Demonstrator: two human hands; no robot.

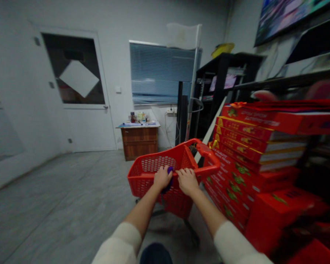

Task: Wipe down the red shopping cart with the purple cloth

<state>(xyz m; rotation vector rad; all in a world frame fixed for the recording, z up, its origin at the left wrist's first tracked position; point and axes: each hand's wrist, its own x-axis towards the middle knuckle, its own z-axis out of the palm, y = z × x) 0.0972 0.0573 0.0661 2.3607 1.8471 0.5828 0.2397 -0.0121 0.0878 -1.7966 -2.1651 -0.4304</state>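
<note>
A red plastic shopping cart (150, 180) with perforated basket walls stands side-on in front of me. My left hand (162, 178) is closed at its near rim, around a soft-looking purple thing (169, 170), perhaps a cloth, that shows beside the fingers and darkly below them. Its exact kind I cannot make out. My right hand (187, 181) has its fingers bent over the same rim, just right of the left hand and close to the red handle (209, 170). Something dark lies in the cart near the handle end, mostly hidden.
Stacked red boxes (233, 172) rise close on the right, near the cart. Behind stand a wooden cabinet (140, 141) with small items on top, a metal pole (193, 88) and a black rack (220, 69). A white door (90, 128) is at the left, beyond grey floor (79, 198).
</note>
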